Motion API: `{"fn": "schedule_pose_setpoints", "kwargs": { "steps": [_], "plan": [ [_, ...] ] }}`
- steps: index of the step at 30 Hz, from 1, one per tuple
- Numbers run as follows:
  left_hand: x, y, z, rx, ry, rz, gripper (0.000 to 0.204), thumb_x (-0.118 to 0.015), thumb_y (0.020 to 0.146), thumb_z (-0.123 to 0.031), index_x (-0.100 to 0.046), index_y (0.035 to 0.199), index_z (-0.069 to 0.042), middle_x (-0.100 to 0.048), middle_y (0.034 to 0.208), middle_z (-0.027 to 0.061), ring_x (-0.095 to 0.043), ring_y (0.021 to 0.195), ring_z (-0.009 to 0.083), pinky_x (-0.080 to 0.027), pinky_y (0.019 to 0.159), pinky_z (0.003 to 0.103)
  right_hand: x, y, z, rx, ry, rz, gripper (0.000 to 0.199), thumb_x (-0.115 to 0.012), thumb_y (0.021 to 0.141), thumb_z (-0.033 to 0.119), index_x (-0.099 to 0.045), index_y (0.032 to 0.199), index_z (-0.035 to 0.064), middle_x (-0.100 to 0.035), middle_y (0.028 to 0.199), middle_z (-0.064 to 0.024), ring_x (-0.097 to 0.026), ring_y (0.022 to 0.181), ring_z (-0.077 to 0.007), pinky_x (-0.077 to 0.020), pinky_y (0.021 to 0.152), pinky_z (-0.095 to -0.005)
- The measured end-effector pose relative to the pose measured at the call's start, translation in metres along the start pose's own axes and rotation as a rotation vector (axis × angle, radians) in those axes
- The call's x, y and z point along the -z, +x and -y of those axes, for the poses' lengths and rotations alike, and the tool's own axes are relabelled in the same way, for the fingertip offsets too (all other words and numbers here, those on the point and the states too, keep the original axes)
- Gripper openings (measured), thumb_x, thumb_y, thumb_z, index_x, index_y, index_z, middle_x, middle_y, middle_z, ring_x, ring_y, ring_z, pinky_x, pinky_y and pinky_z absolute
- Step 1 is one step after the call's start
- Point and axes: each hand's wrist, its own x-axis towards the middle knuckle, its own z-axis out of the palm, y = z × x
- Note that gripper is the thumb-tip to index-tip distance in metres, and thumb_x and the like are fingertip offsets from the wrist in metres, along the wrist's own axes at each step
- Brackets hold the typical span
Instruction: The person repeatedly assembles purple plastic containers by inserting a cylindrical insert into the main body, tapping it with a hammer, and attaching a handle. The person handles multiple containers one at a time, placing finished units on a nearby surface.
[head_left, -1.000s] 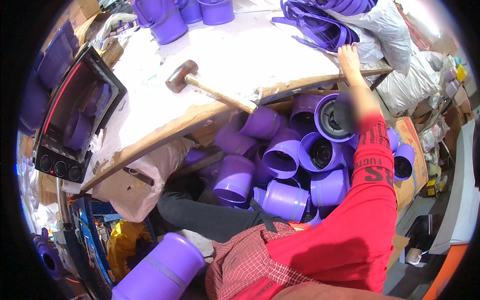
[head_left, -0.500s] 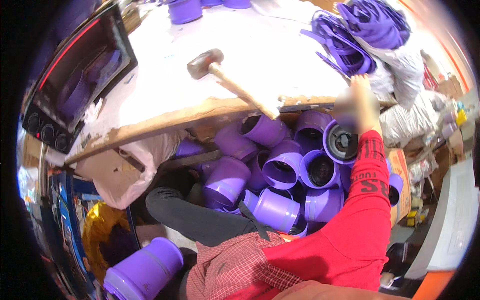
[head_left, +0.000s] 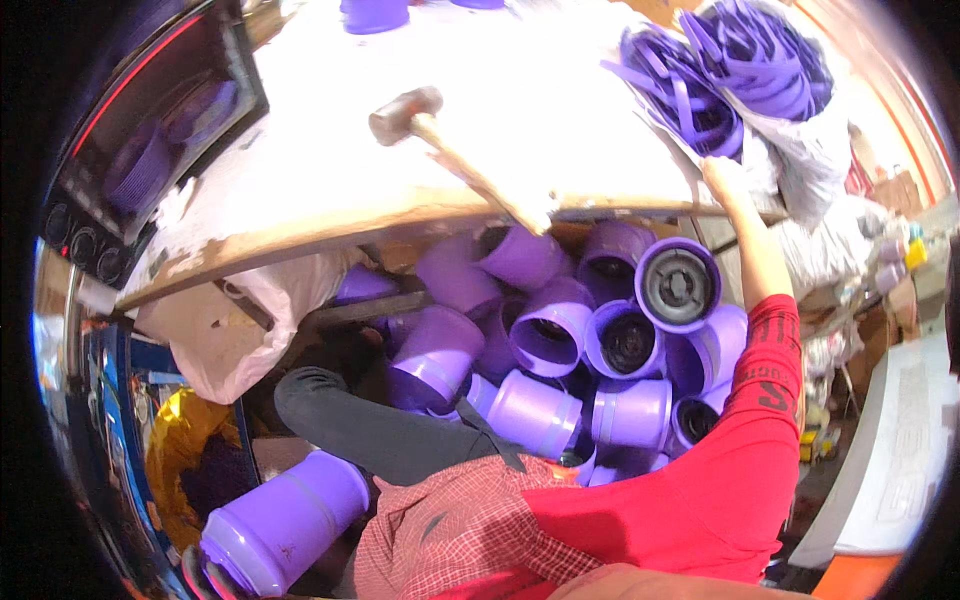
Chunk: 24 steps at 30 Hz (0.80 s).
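My right hand reaches across the front edge of the table, with its fingers curled closed beside a white plastic bag full of purple plastic strips. Whatever it grips is hidden by the fingers. My left hand does not show. At the lower left lies a purple plastic bucket, tilted, with dark shapes at its lower end that I cannot make out. Beneath the table edge, more purple buckets are heaped, several with black inner parts. A wooden-handled mallet rests on the white tabletop.
A dark panel with knobs and a red light strip stands at the left of the table. Below hangs a pale sack, near a yellow bag. Another purple bucket stands at the table's far side.
The whole view has shifted slightly. My right hand remains at the table edge by the bag, its fingers now curled in, and my forearm has swung a little to the right.
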Motion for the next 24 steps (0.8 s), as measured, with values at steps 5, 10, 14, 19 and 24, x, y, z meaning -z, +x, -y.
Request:
{"fn": "schedule_pose_setpoints", "kwargs": {
  "steps": [5,10,14,19,24],
  "plan": [
    [0.0,0.012,-0.034,0.24,-0.237,0.354,0.039,-0.058,0.098,-0.019,-0.058,0.13,0.004,-0.06,0.131,0.0158,-0.055,0.121,0.0274,-0.038,0.108,0.039,-0.003,-0.03,0.024,-0.229,0.215,0.03,0.04,-0.045,0.098,0.033,-0.074,0.091,0.0061,-0.072,0.092,-0.02,-0.071,0.089,-0.0372,-0.0541,0.083,-0.0486],
    [0.011,0.014,-0.066,-0.117,-0.147,0.38,0.036,-0.06,0.095,-0.015,-0.06,0.122,0.007,-0.061,0.127,0.0191,-0.056,0.119,0.0323,-0.038,0.108,0.043,-0.002,-0.026,0.027,-0.236,0.272,-0.016,0.045,-0.046,0.099,0.042,-0.072,0.096,0.0045,-0.071,0.093,-0.0214,-0.07,0.091,-0.0379,-0.0522,0.084,-0.051],
    [0.029,0.003,-0.104,-0.326,-0.231,0.446,0.028,-0.061,0.085,-0.01,-0.063,0.107,0.007,-0.062,0.117,0.0217,-0.056,0.112,0.0399,-0.04,0.104,0.051,0.01,0.026,0.028,-0.658,1.703,-0.236,0.047,-0.067,0.091,0.048,-0.07,0.099,0.0022,-0.071,0.081,-0.0099,-0.068,0.08,-0.028,-0.0539,0.077,-0.0372],
    [0.045,-0.008,-0.163,-0.75,-0.379,0.51,0.035,-0.065,0.056,-0.017,-0.065,0.087,-0.002,-0.064,0.092,0.0152,-0.06,0.089,0.0371,-0.043,0.087,0.051,0.012,0.122,0.059,-0.907,2.567,-0.624,0.042,-0.076,0.086,0.047,-0.066,0.1,0.0079,-0.064,0.104,-0.0066,-0.061,0.087,-0.0193,-0.0513,0.076,-0.0339],
    [0.071,-0.031,-0.197,-0.877,-0.306,0.544,0.023,-0.068,0.06,-0.026,-0.064,0.079,-0.015,-0.065,0.084,0.0046,-0.062,0.079,0.0283,-0.042,0.083,0.048,0.013,0.141,0.058,-0.738,3.484,-0.93,0.044,-0.031,0.103,0.03,-0.041,0.142,0.0128,-0.046,0.145,-0.0092,-0.044,0.135,-0.0235,-0.0226,0.114,-0.0578]
  ]
}}
